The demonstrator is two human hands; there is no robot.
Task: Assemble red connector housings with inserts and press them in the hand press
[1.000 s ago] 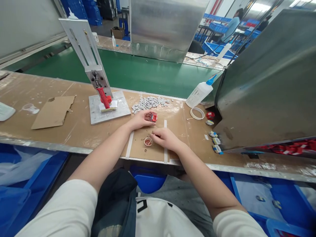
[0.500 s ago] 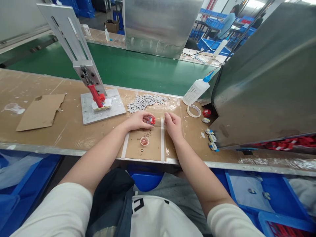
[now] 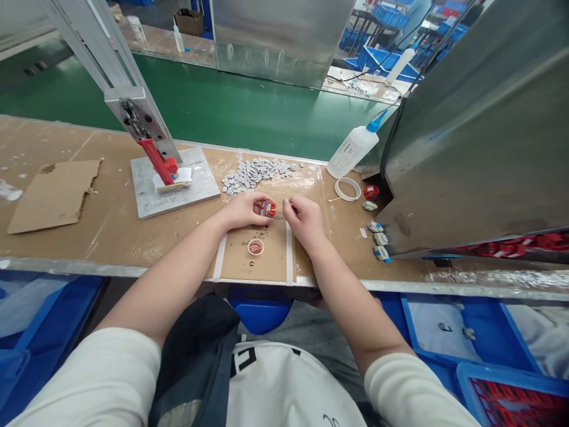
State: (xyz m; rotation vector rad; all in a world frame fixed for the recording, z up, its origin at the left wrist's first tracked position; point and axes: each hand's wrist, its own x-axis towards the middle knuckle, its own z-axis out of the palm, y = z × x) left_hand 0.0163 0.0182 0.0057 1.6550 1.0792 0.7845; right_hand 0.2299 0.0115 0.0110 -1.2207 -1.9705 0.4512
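My left hand (image 3: 242, 211) is closed around a small red and grey plastic part (image 3: 269, 209), which looks like a toy vehicle piece. My right hand (image 3: 304, 220) pinches a thin pale stick (image 3: 279, 208), whose tip reaches the part's right side; whether it touches, I cannot tell. Below the hands, a small round cup (image 3: 255, 247) of reddish-brown contents sits on a cardboard sheet (image 3: 271, 264) between white tape strips. Dark specks lie near the cup. Just beyond my hands is a pile of small grey pieces (image 3: 258, 174).
A press stand with a red handle (image 3: 155, 161) is at left beside torn cardboard (image 3: 56, 198). To the right are a white bottle (image 3: 353, 151), a tape ring (image 3: 347, 189) and several small parts (image 3: 380, 239). A green belt (image 3: 249, 107) runs behind; a metal panel (image 3: 480, 130) rises at right.
The stick in my right hand has come closer to the red and grey part, so the two hands are nearer each other. The camera view has shifted slightly.
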